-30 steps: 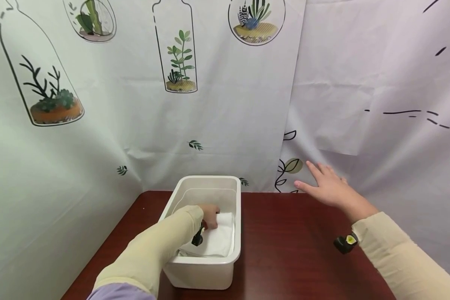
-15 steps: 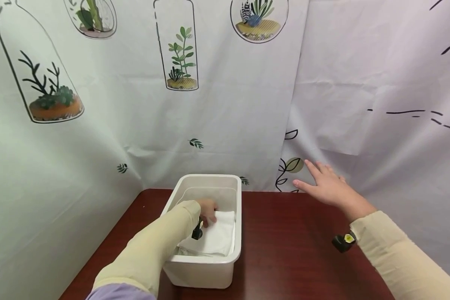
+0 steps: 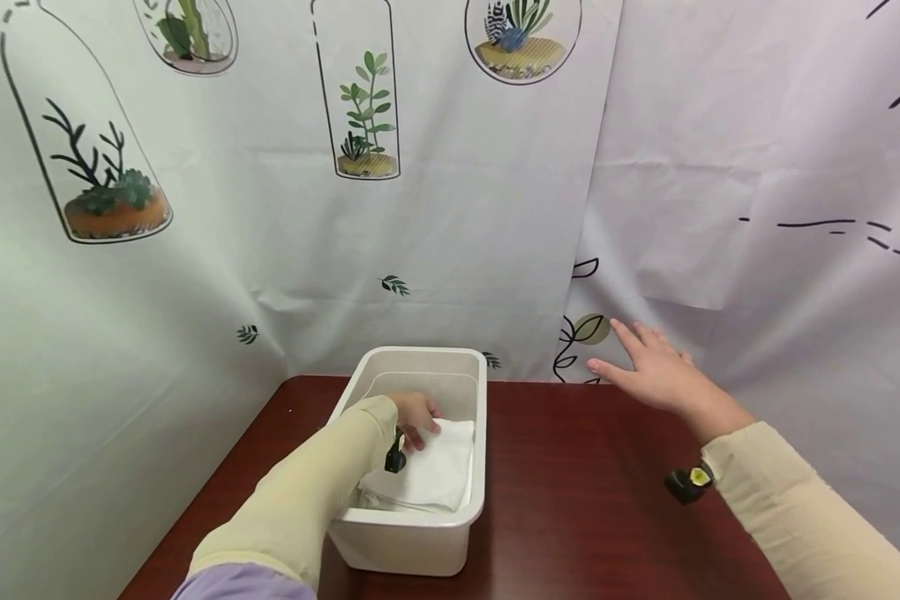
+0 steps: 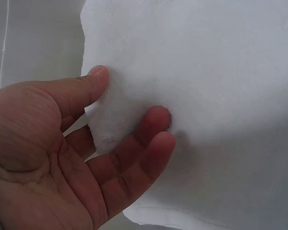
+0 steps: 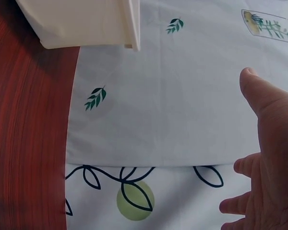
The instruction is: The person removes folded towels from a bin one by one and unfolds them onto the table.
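Note:
Inside a white plastic bin (image 3: pixel 401 546), my left hand (image 3: pixel 416 412) is at the far-left edge of a folded white cloth (image 3: pixel 427 475). In the left wrist view, the thumb (image 4: pixel 98 79) touches the cloth's surface near its edge. Two slightly bent fingers (image 4: pixel 156 148) lie over the cloth, and another finger's tip is hidden at the edge. A gap shows between thumb and fingers. My right hand (image 3: pixel 652 375) is held above the table to the right of the bin, fingers spread and holding nothing.
The bin stands on a dark red wooden table (image 3: pixel 570 492). A white curtain (image 3: pixel 487 233) printed with plants in jars hangs behind the table and down the left side. Both wrists carry small black cameras (image 3: pixel 688 485).
The left hand has shifted slightly farther back in the bin, and its fingers have lifted and show more. The cloth stays in about the same place. The right hand has hardly moved.

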Demonstrator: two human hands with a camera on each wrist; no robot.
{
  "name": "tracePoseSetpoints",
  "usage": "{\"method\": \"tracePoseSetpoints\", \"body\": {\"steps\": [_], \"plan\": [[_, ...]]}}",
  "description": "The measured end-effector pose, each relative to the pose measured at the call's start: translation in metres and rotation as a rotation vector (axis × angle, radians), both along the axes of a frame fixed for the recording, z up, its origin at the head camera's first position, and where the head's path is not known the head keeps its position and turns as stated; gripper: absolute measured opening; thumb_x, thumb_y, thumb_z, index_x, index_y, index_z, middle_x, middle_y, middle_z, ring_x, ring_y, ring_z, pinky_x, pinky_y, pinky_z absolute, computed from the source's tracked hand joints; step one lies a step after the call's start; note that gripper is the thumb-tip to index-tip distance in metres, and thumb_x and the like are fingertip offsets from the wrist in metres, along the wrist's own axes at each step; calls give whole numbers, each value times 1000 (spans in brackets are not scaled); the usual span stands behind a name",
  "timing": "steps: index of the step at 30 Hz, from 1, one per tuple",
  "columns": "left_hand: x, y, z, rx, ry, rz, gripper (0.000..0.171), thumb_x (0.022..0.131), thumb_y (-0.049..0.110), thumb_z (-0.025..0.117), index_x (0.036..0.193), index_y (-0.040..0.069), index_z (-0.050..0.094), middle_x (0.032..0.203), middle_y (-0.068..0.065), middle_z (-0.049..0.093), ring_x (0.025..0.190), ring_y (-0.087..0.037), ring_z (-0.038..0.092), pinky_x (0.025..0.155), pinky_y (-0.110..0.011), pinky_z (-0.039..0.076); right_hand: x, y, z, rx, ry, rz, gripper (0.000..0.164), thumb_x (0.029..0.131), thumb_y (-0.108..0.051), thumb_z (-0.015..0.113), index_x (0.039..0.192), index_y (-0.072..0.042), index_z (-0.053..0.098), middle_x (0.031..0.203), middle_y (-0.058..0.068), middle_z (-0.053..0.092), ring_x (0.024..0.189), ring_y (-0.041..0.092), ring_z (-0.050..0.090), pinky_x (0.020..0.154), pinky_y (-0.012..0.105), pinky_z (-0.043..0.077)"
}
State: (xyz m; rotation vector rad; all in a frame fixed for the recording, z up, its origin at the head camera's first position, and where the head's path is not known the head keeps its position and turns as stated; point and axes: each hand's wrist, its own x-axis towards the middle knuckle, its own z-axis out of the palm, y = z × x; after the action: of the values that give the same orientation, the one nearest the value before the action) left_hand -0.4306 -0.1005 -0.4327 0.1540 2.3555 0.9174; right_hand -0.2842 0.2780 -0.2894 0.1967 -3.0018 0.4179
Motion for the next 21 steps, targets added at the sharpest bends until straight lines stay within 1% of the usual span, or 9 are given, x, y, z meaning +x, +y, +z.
{"method": "tracePoseSetpoints", "body": {"steps": [4, 7, 10, 15, 17, 19, 21], "plan": [[3, 0, 6, 27, -20, 29, 24, 94, 7, 70, 116, 8, 61, 101, -11, 64, 67, -26, 66, 56, -35, 56, -1, 1, 2, 2, -1, 3, 100, 94, -76, 40, 163, -10, 9, 161, 36, 11, 145, 60, 8, 102, 83, 13], [4, 0, 11, 39, -27, 36, 23, 94, 7, 70, 115, 8, 62, 100, -10, 65, 68, -26, 66, 57, -36, 56, -2, 0, 4, 4, -1, 6, 100, 94, -76, 40, 163, -11, 9, 160, 36, 11, 145, 60, 8, 102, 83, 14], [5, -1, 16, 57, -26, 29, 19, 94, 6, 70, 111, 8, 62, 97, -10, 66, 67, -26, 67, 57, -35, 55, -2, -1, 5, 5, 7, 11, 99, 95, -75, 40, 163, -11, 9, 161, 35, 11, 145, 59, 8, 102, 83, 14], [5, -4, 24, 72, 24, 15, 18, 93, 6, 70, 109, 7, 61, 95, -10, 65, 66, -26, 68, 56, -34, 55, -2, -2, 7, 6, 17, 16, 99, 95, -75, 40, 163, -12, 9, 161, 34, 12, 145, 60, 8, 102, 83, 14], [5, -6, 27, 77, 44, 19, 19, 92, 6, 71, 109, 7, 61, 95, -10, 66, 66, -27, 69, 56, -34, 56, -2, -3, 8, 8, 17, 16, 99, 95, -75, 40, 163, -11, 9, 161, 34, 12, 145, 60, 7, 103, 83, 14], [7, -6, 31, 84, 51, 25, 21, 92, 5, 71, 109, 6, 61, 96, -10, 66, 67, -27, 69, 57, -35, 56, -2, -4, 8, 12, 18, 15, 99, 95, -75, 40, 163, -11, 9, 161, 34, 12, 145, 60, 7, 103, 83, 14], [10, -7, 35, 83, 70, 16, 21, 92, 6, 72, 110, 6, 62, 96, -10, 67, 69, -27, 70, 59, -37, 58, -2, -5, 8, 16, 20, 16, 99, 94, -76, 40, 163, -10, 10, 161, 34, 13, 145, 60, 8, 103, 83, 14]]}}
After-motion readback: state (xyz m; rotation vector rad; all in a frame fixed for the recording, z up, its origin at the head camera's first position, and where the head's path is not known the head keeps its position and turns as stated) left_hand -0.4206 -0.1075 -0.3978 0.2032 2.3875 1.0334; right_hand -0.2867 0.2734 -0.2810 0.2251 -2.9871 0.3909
